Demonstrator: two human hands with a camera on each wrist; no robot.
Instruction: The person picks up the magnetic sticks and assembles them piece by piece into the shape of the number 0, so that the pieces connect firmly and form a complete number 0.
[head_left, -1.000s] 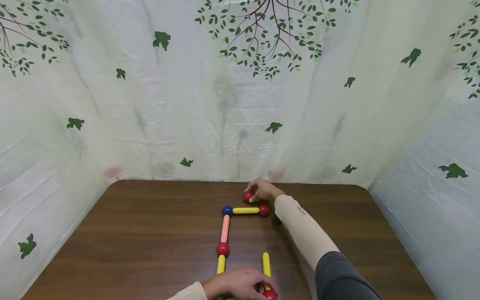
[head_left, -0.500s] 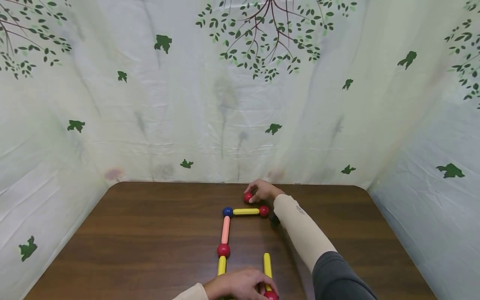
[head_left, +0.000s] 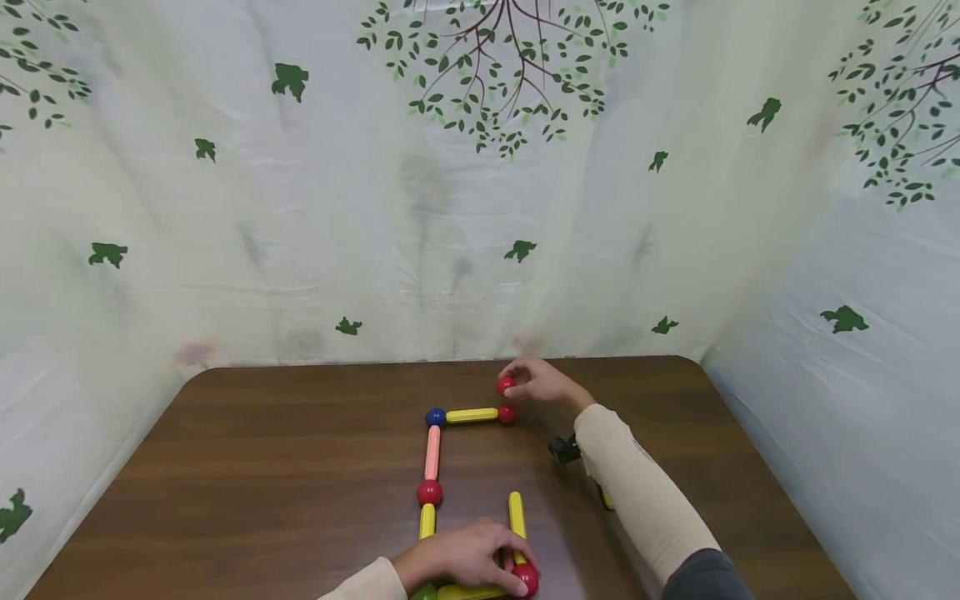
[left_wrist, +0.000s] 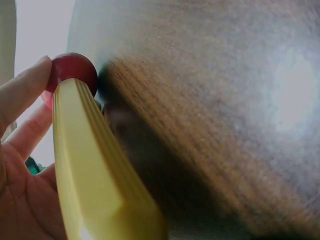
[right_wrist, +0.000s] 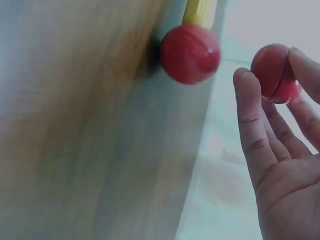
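At the table's far side my right hand (head_left: pixel 547 383) pinches a red ball (right_wrist: pixel 270 70) between thumb and fingertips. Just short of it, another red ball (head_left: pixel 506 414) ends a yellow rod (head_left: pixel 472 415); a small gap parts the two balls in the right wrist view. That rod meets a blue ball (head_left: pixel 435 417), from which a pink rod (head_left: pixel 432 452) leads to a red ball (head_left: pixel 429 492). My left hand (head_left: pixel 468 554), near the front, holds a third red ball (left_wrist: pixel 75 70) with thumb and fingers. An upright-looking yellow rod (head_left: pixel 517 515) and a lower yellow rod (head_left: pixel 468 592) join it.
Beneath the left hand a green ball (head_left: pixel 426 592) shows partly. Below the right forearm, a black wrist device (head_left: pixel 564 450) and a yellow piece (head_left: pixel 607 498), mostly hidden, can be seen. A pale leaf-printed curtain (head_left: pixel 420 250) surrounds the brown table (head_left: pixel 247 467).
My right hand has moved right with its red ball, from behind the yellow rod to behind the end ball. The head view has turned slightly right. The left hand keeps its hold.
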